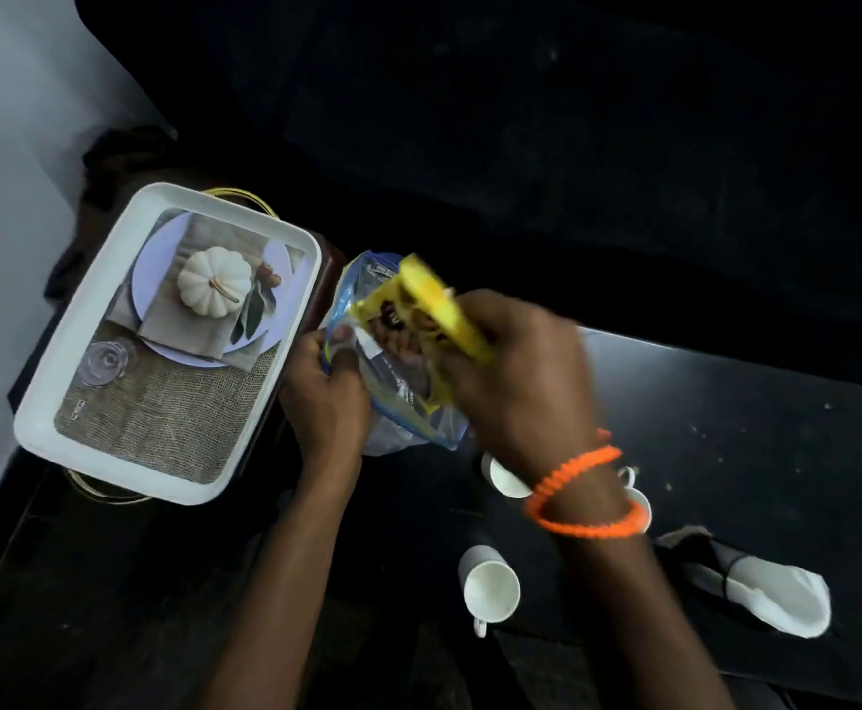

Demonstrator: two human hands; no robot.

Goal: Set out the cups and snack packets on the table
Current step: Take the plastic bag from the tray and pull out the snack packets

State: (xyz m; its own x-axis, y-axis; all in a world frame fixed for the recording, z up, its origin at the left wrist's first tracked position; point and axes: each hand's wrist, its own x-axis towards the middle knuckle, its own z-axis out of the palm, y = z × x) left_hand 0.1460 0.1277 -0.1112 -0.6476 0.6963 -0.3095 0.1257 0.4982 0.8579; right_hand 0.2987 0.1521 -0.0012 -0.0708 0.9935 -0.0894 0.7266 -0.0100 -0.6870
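Pulling a yellow snack packet [418, 320] out of a clear zip bag [398, 402], the person has both hands busy above the dark table [726, 402]: the right hand [516, 371], with an orange coiled band [582, 494] at the wrist, is curled round the packet's lower end, while the left hand [326, 392] pinches the bag's rim to hold its mouth steady. The packet is blurred, so its print cannot be read, but it looks light, thin and crinkly, likely to flex and slip if pinched at one corner only; a grasp across its width or along a sealed edge seems safest, and squeezing its middle could crush what is inside. The bag is soft and limp and will sag once let go. Three white cups lie or stand just below the hands: one cup [490, 589] is on its side near the table's near edge, a second cup [503, 476] and a third cup [639, 504] are partly hidden under the right wrist. They look hard and breakable and are best taken by the handle or body. A white tray [60, 402] with a printed pumpkin picture sits to the left, beside the bag, on a separate stand. A rolled white cloth [767, 597] lies at the right. Open dark tabletop stretches to the right and beyond the hands; the cup by the near edge could roll off.
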